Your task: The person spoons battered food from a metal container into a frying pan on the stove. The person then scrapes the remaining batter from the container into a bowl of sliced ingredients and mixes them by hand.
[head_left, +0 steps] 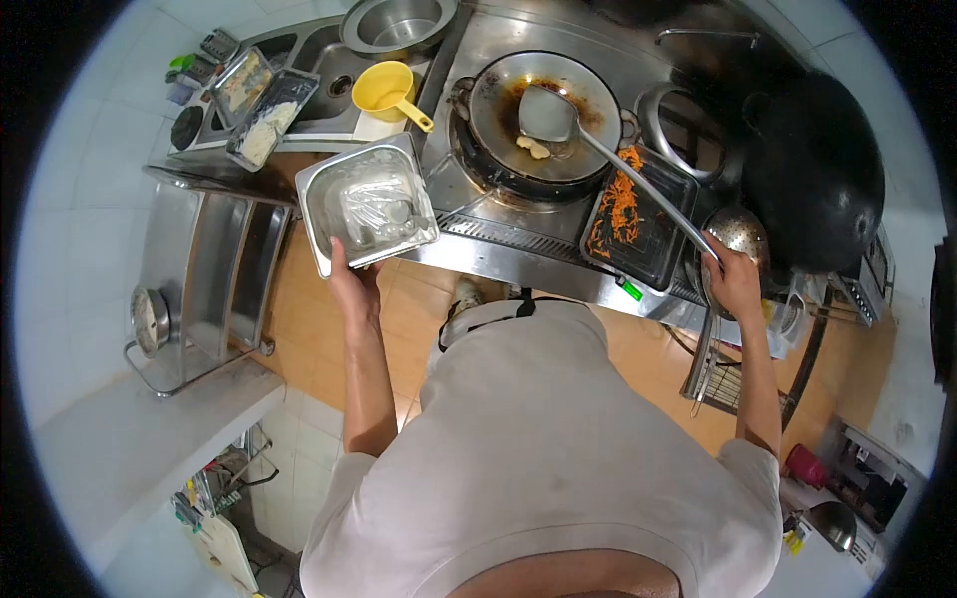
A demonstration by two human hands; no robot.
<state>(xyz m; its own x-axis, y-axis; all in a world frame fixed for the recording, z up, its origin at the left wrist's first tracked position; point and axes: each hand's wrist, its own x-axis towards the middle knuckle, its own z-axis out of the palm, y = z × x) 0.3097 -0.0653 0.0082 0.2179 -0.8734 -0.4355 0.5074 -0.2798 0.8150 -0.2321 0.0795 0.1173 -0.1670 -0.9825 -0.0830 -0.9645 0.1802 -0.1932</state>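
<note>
My left hand (356,284) grips the near edge of a square steel pan (317,214), held tilted in the air left of the stove. Its inside looks wet and shiny. With my right hand (736,279) I hold the long handle of a wok spatula (547,114). The spatula's blade rests inside the wok (596,92), which sits on the burner. A pale yellowish lump (533,148) lies at the blade's edge, over brown residue on the wok's bottom.
A black tray (653,261) with shredded carrot (620,207) stands right of the wok. Farther right are a perforated ladle (738,235) and a big black wok (812,169). A yellow dipper (383,90), a steel basin (399,48) and food containers (264,140) surround the sink (329,95).
</note>
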